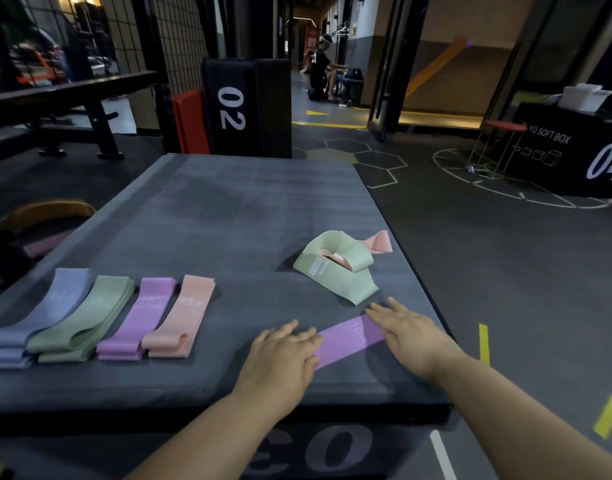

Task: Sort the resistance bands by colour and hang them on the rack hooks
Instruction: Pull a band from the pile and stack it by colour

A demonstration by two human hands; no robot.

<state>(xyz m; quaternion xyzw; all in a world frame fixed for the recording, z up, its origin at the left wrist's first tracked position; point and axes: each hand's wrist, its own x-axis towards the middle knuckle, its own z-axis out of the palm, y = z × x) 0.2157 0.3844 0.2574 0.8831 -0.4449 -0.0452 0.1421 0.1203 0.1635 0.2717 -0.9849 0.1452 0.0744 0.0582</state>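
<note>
A purple band (349, 339) lies flat near the front of the grey soft box top (228, 216). My left hand (285, 355) presses flat on its left end, and my right hand (406, 332) presses flat on its right end, fingers straight. On the left lie sorted flat stacks: blue bands (37, 320), green bands (86, 320), purple bands (141, 317) and pink bands (181, 318). Behind my right hand sits a loose green band (335, 268) tangled with a pink band (379, 242).
A black foam box marked 02 (245, 105) and a red pad (190, 123) stand behind the box top. A weight bench (65, 98) is at far left, a black box marked 04 (574, 150) with a red stool (498, 143) at right. A person sits far down the corridor.
</note>
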